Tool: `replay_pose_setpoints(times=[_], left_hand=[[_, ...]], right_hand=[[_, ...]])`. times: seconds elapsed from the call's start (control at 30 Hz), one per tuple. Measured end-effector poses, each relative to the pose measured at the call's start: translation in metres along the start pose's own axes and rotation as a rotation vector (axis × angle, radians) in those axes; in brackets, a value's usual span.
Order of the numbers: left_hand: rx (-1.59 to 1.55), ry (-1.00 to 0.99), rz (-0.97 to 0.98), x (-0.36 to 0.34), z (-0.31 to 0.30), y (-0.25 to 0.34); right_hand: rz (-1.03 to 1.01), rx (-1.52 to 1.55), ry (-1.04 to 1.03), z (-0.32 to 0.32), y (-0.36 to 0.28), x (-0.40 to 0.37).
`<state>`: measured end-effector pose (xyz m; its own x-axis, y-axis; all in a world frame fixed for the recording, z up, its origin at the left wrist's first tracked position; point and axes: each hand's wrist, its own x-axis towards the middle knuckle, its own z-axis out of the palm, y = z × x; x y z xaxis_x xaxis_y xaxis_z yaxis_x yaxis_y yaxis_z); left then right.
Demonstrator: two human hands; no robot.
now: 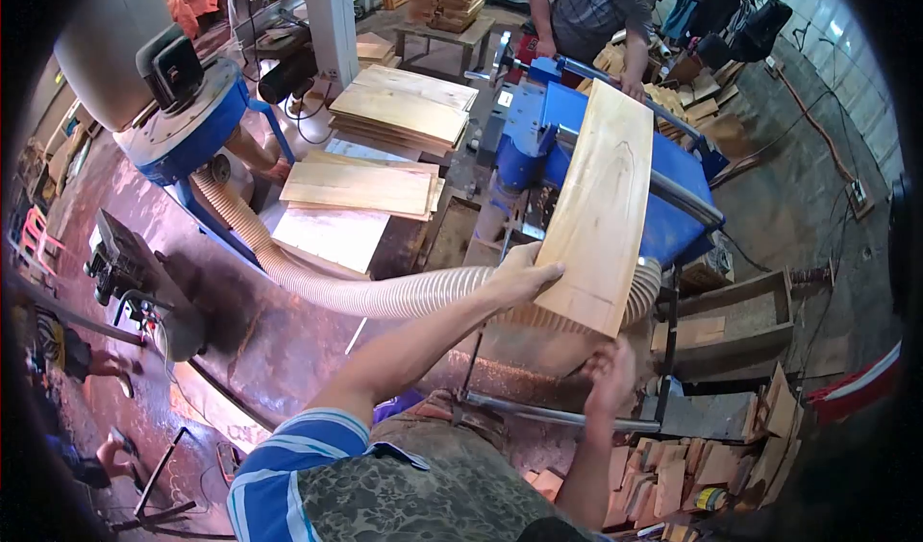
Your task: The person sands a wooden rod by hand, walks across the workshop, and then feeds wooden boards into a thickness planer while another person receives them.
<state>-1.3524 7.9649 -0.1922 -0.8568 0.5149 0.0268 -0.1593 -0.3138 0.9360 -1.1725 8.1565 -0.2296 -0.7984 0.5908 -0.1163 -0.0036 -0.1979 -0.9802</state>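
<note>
A long, pale wooden board (601,196) slopes away from me, its far end over the blue machine (567,110). My left hand (524,275) grips its near left edge, thumb on top and fingers underneath. Just below the near right corner of the board is my right hand (608,383), with loosely bent fingers and nothing visible in them. Whether its fingertips touch the board's edge is hard to make out. A ribbed, flexible hose (385,292) runs behind my left forearm and under the near end of the board.
Across the machine stands another person (601,13), a hand near the board's far end. Stacked boards (399,110) lie to the left, beside a blue dust collector (192,124). Wood offcuts (673,475) are heaped at lower right, below a wooden trough (735,321). Metal frame bars cross in front.
</note>
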Motion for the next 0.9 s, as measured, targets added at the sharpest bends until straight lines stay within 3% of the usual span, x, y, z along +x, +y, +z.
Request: replay_pose_setpoints(times=[0.1,0.17,0.3,0.43,0.73,0.8,0.9], left_hand=[[0.033,-0.018,-0.007,0.039,-0.031,0.014],[0.046,-0.007,0.033,0.074,-0.052,0.000],[0.161,0.049,0.138,0.119,-0.077,-0.009],[0.094,0.025,0.068,0.145,-0.083,0.007],[0.055,0.149,-0.081,0.203,-0.078,0.016],[0.154,0.186,-0.040,0.203,-0.085,0.024],[-0.250,0.026,-0.185,0.207,-0.087,0.043]], right_hand=[[-0.013,-0.370,0.038,-0.017,0.091,-0.029],[-0.124,-0.810,0.178,-0.002,0.126,-0.063],[-0.265,-1.128,0.206,0.049,0.139,-0.101],[-0.362,-1.331,0.309,0.065,0.170,-0.087],[-0.305,-1.368,0.378,0.071,0.174,-0.081],[-0.327,-1.341,0.373,0.082,0.166,-0.083],[-0.353,-1.327,0.397,0.084,0.166,-0.084]])
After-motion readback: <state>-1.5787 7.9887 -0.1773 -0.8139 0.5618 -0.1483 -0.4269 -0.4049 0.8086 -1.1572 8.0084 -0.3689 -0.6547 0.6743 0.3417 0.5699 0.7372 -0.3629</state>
